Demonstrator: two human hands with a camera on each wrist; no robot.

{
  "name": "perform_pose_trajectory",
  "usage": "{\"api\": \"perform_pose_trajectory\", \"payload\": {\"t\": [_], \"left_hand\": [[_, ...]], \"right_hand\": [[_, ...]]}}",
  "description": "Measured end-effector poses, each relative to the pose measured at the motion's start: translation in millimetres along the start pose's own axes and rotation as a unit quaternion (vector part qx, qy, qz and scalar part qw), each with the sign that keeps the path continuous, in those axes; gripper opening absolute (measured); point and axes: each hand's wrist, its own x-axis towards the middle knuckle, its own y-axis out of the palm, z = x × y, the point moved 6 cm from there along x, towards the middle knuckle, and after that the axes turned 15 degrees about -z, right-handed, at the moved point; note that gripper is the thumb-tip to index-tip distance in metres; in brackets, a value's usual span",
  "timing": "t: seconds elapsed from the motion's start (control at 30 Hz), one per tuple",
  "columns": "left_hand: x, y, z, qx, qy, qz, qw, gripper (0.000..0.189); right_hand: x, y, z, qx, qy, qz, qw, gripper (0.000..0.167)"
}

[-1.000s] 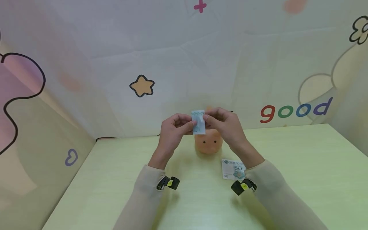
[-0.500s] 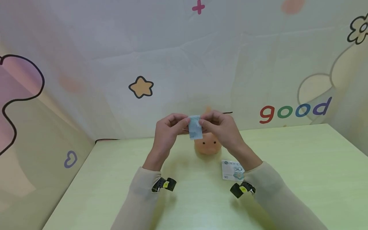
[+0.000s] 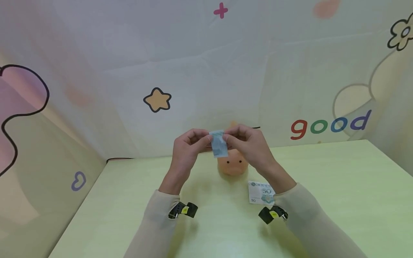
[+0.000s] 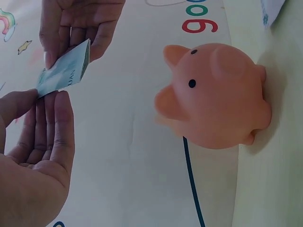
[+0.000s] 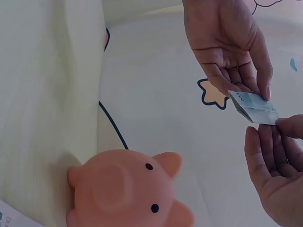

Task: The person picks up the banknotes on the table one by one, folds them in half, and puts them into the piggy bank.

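A folded blue-green banknote (image 3: 219, 146) is held up in the air between both hands. My left hand (image 3: 185, 150) pinches its left edge between thumb and fingers; my right hand (image 3: 250, 145) pinches the right edge the same way. In the left wrist view the folded banknote (image 4: 66, 72) shows stacked layers along one side and printed letters. Beyond and below the hands, an orange piggy bank (image 3: 233, 164) stands on the table, its top partly covered by the note and the right hand. A second banknote (image 3: 259, 193), marked 50, lies flat near the right wrist, which covers its right end.
The pale green table (image 3: 322, 186) runs back to a printed cloth backdrop (image 3: 193, 82) with a star and the word "good". Each wrist wears a black strap with a small camera (image 3: 190, 210). A thin dark line shows along the table's back edge.
Both hands have shifted slightly left and down with the folded banknote. The thumbs have moved up toward its top edge. The piggy bank and flat banknote stay in place.
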Motion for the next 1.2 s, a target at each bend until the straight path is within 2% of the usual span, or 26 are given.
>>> {"api": "perform_pose_trajectory", "payload": {"t": [0.1, 0.47, 0.77, 1.07, 1.2], "left_hand": [[-2.1, -0.6, 0.6, -0.007, -0.009, 0.004, 0.9999, 0.017], [-5.6, 0.5, -2.5, -0.016, 0.017, -0.022, 0.9995, 0.013], [-3.8, 4.5, -4.3, -0.02, -0.002, 0.0, 0.9998, 0.015], [-3.8, 4.2, -4.6, -0.016, 0.015, -0.003, 0.9998, 0.011], [-4.6, 7.1, -1.9, -0.021, 0.007, 0.008, 0.9997, 0.013]], "right_hand": [[-0.1, 0.0, 0.1, 0.003, -0.001, -0.001, 1.0, 0.017], [-1.0, -1.2, 4.8, -0.006, -0.001, -0.004, 1.0, 0.018], [0.4, -4.1, 9.8, -0.004, -0.004, -0.014, 0.9999, 0.019], [-0.2, -2.8, 7.7, -0.002, 0.0, -0.006, 1.0, 0.018], [-1.0, -6.5, 7.7, -0.011, -0.002, -0.015, 0.9998, 0.02]]}}
